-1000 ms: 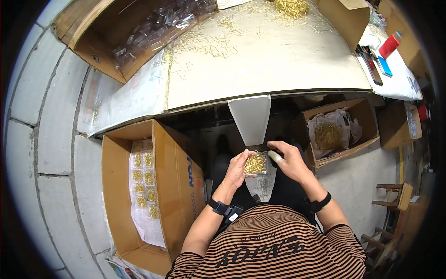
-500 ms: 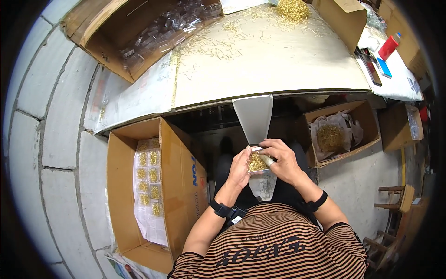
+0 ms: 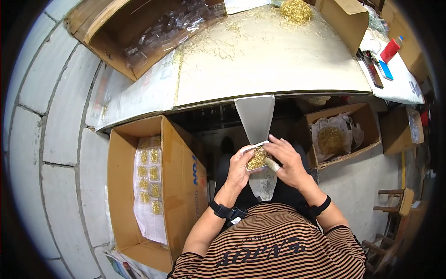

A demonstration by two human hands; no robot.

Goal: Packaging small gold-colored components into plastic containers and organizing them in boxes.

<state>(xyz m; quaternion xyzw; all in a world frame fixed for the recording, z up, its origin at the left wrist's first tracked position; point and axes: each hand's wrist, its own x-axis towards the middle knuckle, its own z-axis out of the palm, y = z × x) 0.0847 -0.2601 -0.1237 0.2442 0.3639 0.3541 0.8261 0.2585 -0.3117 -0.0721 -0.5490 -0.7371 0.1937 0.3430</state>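
Note:
My left hand (image 3: 239,168) is closed around the left side of a small clear plastic box (image 3: 253,169), held over my lap. A heap of thin gold-coloured metal pieces (image 3: 258,158) fills the box. Along its far edge runs a pale strip (image 3: 254,146), which looks like the lid seen edge-on. My right hand (image 3: 289,162) is at the box's right side, fingers stretched out and apart above its far right corner. The right thumb, wrapped in a pale covering, lies against the near right edge of the heap.
On my left, a cardboard box (image 3: 121,195) holds rows of filled clear boxes (image 3: 154,174). Another carton (image 3: 308,125) at right contains a pile of gold pieces. Ahead, the table (image 3: 274,69) bears scattered pieces, a heap (image 3: 296,11) and a carton of empty clear boxes (image 3: 162,35).
My right hand's fingers have straightened and spread, lifting off the box's far edge. The box has tilted slightly, its far edge now slanting up to the right. My left hand keeps its grip.

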